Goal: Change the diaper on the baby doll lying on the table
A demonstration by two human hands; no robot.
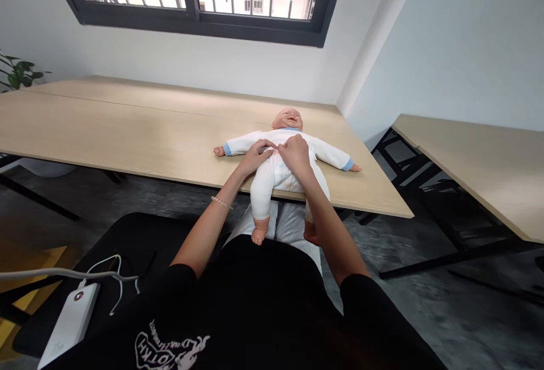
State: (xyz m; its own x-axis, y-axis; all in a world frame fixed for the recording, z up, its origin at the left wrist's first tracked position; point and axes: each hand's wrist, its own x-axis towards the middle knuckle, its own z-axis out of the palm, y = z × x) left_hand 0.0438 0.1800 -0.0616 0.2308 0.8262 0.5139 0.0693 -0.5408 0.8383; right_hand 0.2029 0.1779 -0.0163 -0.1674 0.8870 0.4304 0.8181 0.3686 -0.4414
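Baby doll [288,119] lies face-up on the pale wooden table [127,126], legs over its edge, limbs already in the white sleepsuit [272,174]; left hand [255,157] and right hand [296,154] pinch its chest front with narrow fingers

Your only view comes from the camera on your head, which looks forward and down past your chest toward the long wooden table [127,126]. Your black T-shirt [238,319] fills the bottom edge, so the lens sits nearly over your own body. Close in at the centre are your left hand [255,157] and right hand [297,156], on the baby doll [272,174]. The wide angle also reaches the barred window [195,18] at the top, a second table [467,171] at the right and a leafy plant [17,72] at the left.
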